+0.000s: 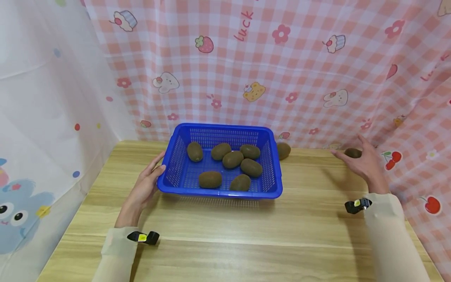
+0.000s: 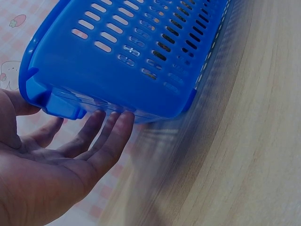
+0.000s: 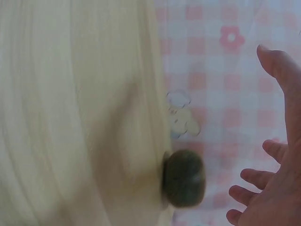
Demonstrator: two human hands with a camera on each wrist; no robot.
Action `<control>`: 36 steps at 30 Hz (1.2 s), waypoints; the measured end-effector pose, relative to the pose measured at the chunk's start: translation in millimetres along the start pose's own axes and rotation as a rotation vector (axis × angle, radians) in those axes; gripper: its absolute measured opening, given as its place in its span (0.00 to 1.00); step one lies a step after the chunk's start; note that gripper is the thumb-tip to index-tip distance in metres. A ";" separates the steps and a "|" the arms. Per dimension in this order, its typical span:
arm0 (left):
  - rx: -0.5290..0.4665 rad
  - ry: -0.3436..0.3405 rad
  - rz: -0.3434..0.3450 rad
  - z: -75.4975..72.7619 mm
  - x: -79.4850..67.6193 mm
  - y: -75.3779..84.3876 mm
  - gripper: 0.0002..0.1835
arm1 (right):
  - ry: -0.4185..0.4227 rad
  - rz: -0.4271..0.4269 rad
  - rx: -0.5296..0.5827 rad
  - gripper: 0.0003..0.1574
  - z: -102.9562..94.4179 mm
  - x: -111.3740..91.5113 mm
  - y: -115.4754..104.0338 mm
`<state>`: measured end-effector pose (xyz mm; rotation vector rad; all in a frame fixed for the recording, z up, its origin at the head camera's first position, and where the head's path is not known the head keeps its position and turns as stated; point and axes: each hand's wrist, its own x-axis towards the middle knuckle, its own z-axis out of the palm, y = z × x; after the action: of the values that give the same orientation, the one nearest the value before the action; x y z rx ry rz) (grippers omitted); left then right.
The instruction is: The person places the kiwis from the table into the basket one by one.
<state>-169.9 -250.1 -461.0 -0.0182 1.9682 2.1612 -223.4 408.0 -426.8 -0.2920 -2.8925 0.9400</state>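
Observation:
A blue plastic basket (image 1: 220, 193) with slotted walls stands at the back middle of the wooden table, several brown kiwis (image 1: 233, 159) lying apart inside it. My left hand (image 1: 141, 190) holds its left end; in the left wrist view the thumb is at the rim and the fingertips (image 2: 124, 120) are against the outer wall. Over at the back right, my right hand (image 1: 368, 162) hovers with thumb and fingers spread, holding nothing. Close to it, a single kiwi (image 3: 185, 179) rests by the table's back edge, partly covered by the hand in the head view.
Another kiwi (image 1: 283, 150) lies just right of the basket, partly hidden by its wall. A pink checked curtain (image 1: 225, 58) hangs along the back and right edges of the table (image 1: 232, 243). To the left hangs a white printed cloth (image 1: 46, 98).

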 end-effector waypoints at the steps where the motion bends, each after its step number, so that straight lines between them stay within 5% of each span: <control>1: 0.001 0.002 -0.001 0.1 0.2 -0.2 0.34 | 0.003 0.006 -0.007 0.73 -0.6 0.6 3.8; 25: 0.015 0.013 0.002 -0.8 -0.5 -1.2 0.34 | -0.068 0.142 0.018 0.75 2.0 21.5 56.4; 36: -0.001 0.016 -0.002 0.5 1.5 -2.0 0.34 | -0.032 0.087 -0.092 0.54 3.1 33.7 64.2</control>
<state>-171.0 -249.2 -463.1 -0.0380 1.9747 2.1683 -246.9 464.1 -466.5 -0.4166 -2.9793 0.8316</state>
